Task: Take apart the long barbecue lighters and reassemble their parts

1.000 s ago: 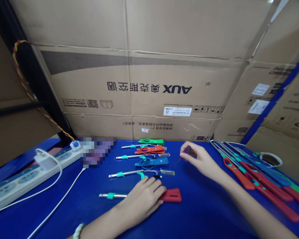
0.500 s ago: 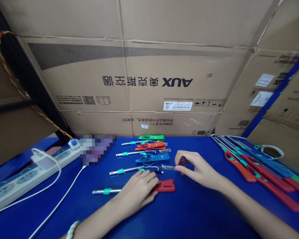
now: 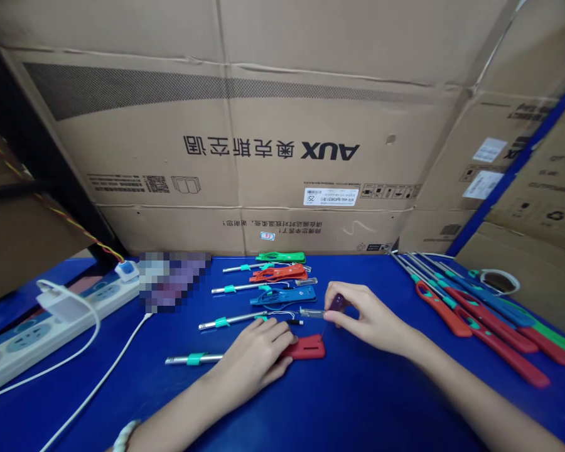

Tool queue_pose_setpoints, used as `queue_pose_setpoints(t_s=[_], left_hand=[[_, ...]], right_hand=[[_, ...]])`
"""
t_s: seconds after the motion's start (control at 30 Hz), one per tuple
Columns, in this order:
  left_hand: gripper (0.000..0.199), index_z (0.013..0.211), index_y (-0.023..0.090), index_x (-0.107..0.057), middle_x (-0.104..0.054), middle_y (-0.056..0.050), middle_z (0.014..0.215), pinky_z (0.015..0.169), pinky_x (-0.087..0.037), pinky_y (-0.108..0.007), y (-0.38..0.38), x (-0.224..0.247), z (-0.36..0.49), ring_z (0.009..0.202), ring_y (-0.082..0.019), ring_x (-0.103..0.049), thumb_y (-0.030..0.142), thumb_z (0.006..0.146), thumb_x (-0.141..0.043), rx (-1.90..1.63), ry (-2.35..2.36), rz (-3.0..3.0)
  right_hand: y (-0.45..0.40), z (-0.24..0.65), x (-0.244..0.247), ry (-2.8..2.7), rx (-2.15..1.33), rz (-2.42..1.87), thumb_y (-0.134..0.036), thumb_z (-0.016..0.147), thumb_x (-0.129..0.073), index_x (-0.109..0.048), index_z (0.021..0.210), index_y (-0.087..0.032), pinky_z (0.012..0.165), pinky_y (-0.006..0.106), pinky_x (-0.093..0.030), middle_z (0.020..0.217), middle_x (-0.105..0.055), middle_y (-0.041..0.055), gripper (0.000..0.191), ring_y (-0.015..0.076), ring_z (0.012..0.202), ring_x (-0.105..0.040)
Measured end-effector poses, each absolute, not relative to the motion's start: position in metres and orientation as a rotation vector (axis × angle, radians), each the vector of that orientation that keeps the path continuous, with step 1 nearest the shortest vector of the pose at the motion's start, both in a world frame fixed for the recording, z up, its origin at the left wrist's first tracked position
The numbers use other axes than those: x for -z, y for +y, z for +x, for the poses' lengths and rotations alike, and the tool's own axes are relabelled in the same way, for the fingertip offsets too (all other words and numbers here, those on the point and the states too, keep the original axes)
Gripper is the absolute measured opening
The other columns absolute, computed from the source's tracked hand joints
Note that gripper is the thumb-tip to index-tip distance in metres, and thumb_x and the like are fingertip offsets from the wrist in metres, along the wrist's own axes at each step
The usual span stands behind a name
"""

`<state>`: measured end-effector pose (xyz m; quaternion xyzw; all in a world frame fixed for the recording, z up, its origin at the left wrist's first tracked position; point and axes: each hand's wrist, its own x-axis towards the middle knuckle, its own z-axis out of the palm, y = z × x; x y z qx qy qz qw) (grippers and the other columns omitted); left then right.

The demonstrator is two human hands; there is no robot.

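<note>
My left hand point(image 3: 258, 351) is closed on the red lighter point(image 3: 308, 348), pressing it to the blue table. The metal tube point(image 3: 183, 360) with a green band sticks out to the left of that hand. Pinched in my right hand point(image 3: 365, 314) is a screwdriver with a dark purple handle point(image 3: 336, 304); its thin shaft slants down to the right end of the red lighter. Behind my hands lie blue point(image 3: 287, 297), orange-red point(image 3: 282, 273) and green point(image 3: 282, 257) handle shells, with metal tubes, wires and clear pieces point(image 3: 312, 312) beside them.
Several long lighters point(image 3: 499, 345) lie at the right, near a white ring point(image 3: 499, 281). A power strip point(image 3: 70, 314) with a charger and white cable point(image 3: 108, 370) runs along the left. Cardboard point(image 3: 273, 113) walls off the back.
The whole view has shifted, so the things appear slightly further left. My hands keep the same grips, and the screwdriver's tip stays at the red lighter's right end.
</note>
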<state>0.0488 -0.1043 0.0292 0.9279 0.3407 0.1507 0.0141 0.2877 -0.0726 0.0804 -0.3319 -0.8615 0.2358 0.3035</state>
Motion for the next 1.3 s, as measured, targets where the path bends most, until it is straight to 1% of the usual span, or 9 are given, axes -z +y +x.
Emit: queue_pose_setpoints(t_s=[0.13, 0.23, 0.43, 0.63, 0.73, 0.87, 1.03, 1.2, 1.3], left_hand=[[0.015, 0.101, 0.019, -0.056, -0.062, -0.003, 0.092, 0.074, -0.044, -0.031, -0.104, -0.029, 0.049, 0.084, -0.02, -0.057, 0.016, 0.087, -0.054, -0.462, 1.078, 2.875], [0.014, 0.101, 0.02, -0.056, -0.061, -0.003, 0.093, 0.075, -0.044, -0.031, -0.103, -0.027, 0.048, 0.085, -0.021, -0.057, 0.017, 0.087, -0.054, -0.475, 1.077, 2.86], [0.013, 0.101, 0.019, -0.056, -0.062, -0.003, 0.093, 0.076, -0.044, -0.032, -0.103, -0.026, 0.047, 0.085, -0.021, -0.057, 0.019, 0.089, -0.051, -0.472, 1.064, 2.861], [0.013, 0.103, 0.019, -0.056, -0.062, -0.004, 0.096, 0.077, -0.045, -0.031, -0.101, -0.027, 0.045, 0.087, -0.02, -0.057, 0.019, 0.09, -0.051, -0.481, 1.012, 2.804], [0.014, 0.104, 0.02, -0.056, -0.062, -0.004, 0.096, 0.077, -0.045, -0.03, -0.1, -0.027, 0.044, 0.087, -0.02, -0.057, 0.021, 0.091, -0.05, -0.518, 0.993, 2.786], [0.015, 0.105, 0.02, -0.056, -0.062, -0.004, 0.096, 0.078, -0.045, -0.03, -0.099, -0.026, 0.044, 0.088, -0.02, -0.058, 0.021, 0.092, -0.048, -0.544, 0.971, 2.766], [0.016, 0.105, 0.02, -0.055, -0.062, -0.004, 0.096, 0.079, -0.045, -0.031, -0.1, -0.026, 0.044, 0.088, -0.02, -0.057, 0.019, 0.091, -0.049, -0.52, 0.993, 2.76], [0.017, 0.107, 0.021, -0.055, -0.061, -0.004, 0.097, 0.077, -0.045, -0.03, -0.101, -0.026, 0.045, 0.088, -0.02, -0.057, 0.019, 0.091, -0.049, -0.494, 1.019, 2.76], [0.017, 0.107, 0.02, -0.056, -0.061, -0.003, 0.097, 0.077, -0.045, -0.03, -0.101, -0.026, 0.046, 0.088, -0.02, -0.057, 0.018, 0.091, -0.05, -0.478, 1.029, 2.766]], right_hand=[[-0.073, 0.289, -0.071, -2.252, -0.567, -0.894, -0.032, 0.09, -0.057, -0.052, 0.093, -0.021, 0.063, 0.026, -0.047, 0.082, -0.059, 0.0012, 0.012, 0.0144, 0.067, -0.056], [-0.075, 0.286, -0.064, -2.21, -0.407, -0.851, -0.034, 0.091, -0.056, -0.054, 0.108, -0.022, 0.065, 0.028, -0.048, 0.085, -0.061, 0.0029, 0.021, 0.0158, 0.068, -0.058], [-0.081, 0.278, -0.069, -2.054, -0.262, -0.789, -0.033, 0.094, -0.05, -0.063, 0.114, -0.024, 0.074, 0.034, -0.049, 0.088, -0.058, 0.0055, 0.026, 0.0194, 0.082, -0.059], [-0.081, 0.279, -0.078, -1.812, -0.605, -0.919, -0.033, 0.074, -0.075, -0.065, 0.087, -0.021, 0.053, 0.026, -0.043, 0.07, -0.063, 0.0002, 0.021, 0.0143, 0.059, -0.055], [-0.079, 0.282, -0.082, -1.774, -0.766, -0.932, -0.035, 0.07, -0.077, -0.063, 0.078, -0.02, 0.049, 0.025, -0.04, 0.07, -0.066, 0.0011, 0.022, 0.0132, 0.056, -0.054], [-0.077, 0.282, -0.082, -1.799, -1.06, -0.806, -0.035, 0.079, -0.07, -0.063, 0.086, -0.019, 0.054, 0.026, -0.044, 0.081, -0.07, 0.0047, 0.019, 0.0146, 0.064, -0.061], [-0.074, 0.279, -0.075, -1.664, -1.441, -0.662, -0.041, 0.087, -0.06, -0.05, 0.104, -0.021, 0.047, 0.022, -0.038, 0.083, -0.065, 0.0012, 0.029, 0.007, 0.047, -0.05], [-0.074, 0.279, -0.071, -1.55, -1.481, -0.665, -0.036, 0.078, -0.072, -0.046, 0.09, -0.023, 0.047, 0.018, -0.032, 0.069, -0.058, -0.0042, 0.032, 0.0078, 0.053, -0.046], [-0.074, 0.279, -0.072, -1.55, -1.452, -0.704, -0.036, 0.075, -0.074, -0.052, 0.081, -0.02, 0.044, 0.018, -0.029, 0.076, -0.06, -0.0002, 0.028, 0.0076, 0.053, -0.044]])
